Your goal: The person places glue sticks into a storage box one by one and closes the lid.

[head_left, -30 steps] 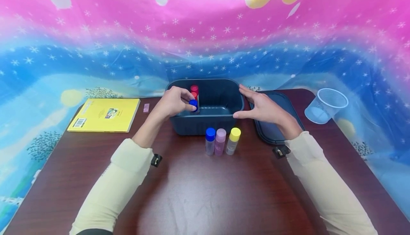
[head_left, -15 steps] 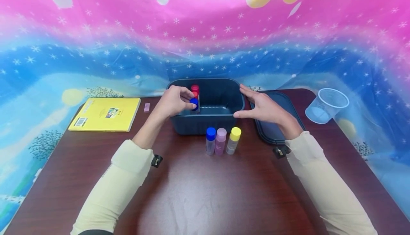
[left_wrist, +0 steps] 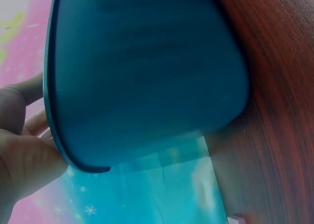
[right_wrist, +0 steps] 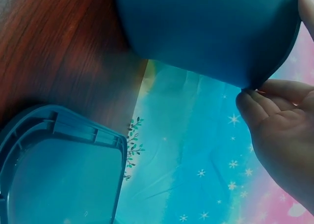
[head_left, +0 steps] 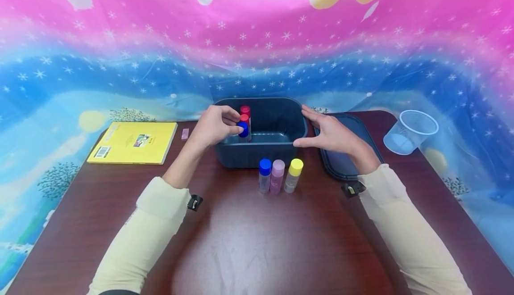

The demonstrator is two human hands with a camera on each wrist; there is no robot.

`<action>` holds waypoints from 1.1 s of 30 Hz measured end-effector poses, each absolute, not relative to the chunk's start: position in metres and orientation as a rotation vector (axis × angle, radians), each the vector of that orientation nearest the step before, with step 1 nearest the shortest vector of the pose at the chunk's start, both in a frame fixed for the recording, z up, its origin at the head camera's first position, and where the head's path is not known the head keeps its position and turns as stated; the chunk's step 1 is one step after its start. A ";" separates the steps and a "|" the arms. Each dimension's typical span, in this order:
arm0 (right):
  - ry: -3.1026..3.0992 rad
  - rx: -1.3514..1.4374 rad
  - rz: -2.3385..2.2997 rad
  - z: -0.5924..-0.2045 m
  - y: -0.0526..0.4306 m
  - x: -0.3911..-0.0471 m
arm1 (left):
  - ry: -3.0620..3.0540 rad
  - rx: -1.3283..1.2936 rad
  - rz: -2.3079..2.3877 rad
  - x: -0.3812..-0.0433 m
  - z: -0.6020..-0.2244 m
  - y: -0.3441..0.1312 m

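Observation:
A dark blue-grey plastic box (head_left: 257, 155) stands at the back middle of the table. Inside, along its left end, are a pink-red-capped bottle (head_left: 245, 110), a red-orange-capped bottle (head_left: 244, 118) and a blue-capped bottle (head_left: 242, 128). My left hand (head_left: 217, 125) reaches over the left rim, thumb and fingertips right beside the blue cap, which shows nearly whole. The bottles are hidden in the left wrist view by the box wall (left_wrist: 147, 76). With fingers extended, my right hand (head_left: 329, 134) rests on the right rim, thumb at the front corner and fingertips (right_wrist: 248, 103) at the back corner.
In front of the box stand small bottles with a blue cap (head_left: 264, 174), a lilac cap (head_left: 277, 176) and a yellow cap (head_left: 294, 174). A dark lid (head_left: 341, 165) lies right, beyond it a mesh cup (head_left: 409, 132). Left are a yellow book (head_left: 132, 143) and pink eraser-like block (head_left: 185, 134).
My left thumb has slipped back from over the blue cap to its left side, so more of that bottle shows. The right hand stays on the box rim.

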State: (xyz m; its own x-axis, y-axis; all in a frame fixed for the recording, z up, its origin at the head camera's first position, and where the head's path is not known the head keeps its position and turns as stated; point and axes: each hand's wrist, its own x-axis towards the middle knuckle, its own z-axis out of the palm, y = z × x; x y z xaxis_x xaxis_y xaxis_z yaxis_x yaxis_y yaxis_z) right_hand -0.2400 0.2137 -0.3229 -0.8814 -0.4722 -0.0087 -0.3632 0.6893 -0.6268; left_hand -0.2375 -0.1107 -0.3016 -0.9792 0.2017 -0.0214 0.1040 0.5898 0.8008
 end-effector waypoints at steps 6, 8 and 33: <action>2.748 -0.682 -0.920 -0.320 0.214 -0.239 | 2.752 0.250 1.354 -0.237 -0.300 -0.119; 2.757 -0.689 -0.914 -0.319 0.215 -0.238 | 2.776 0.237 1.361 -0.236 -0.301 -0.123; 2.767 -0.861 -1.283 -0.305 0.224 -0.199 | 2.664 0.038 1.800 -0.236 -0.324 -0.170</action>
State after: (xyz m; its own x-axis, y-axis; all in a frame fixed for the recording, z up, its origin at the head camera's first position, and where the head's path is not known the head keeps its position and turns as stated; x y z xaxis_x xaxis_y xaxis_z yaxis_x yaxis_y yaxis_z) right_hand -0.1991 0.2242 -0.3054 -0.8521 -0.4629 0.2441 -0.4854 0.5249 -0.6992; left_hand -0.2363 -0.1703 -0.3239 -0.9970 -0.0215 0.0742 0.0608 0.3735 0.9256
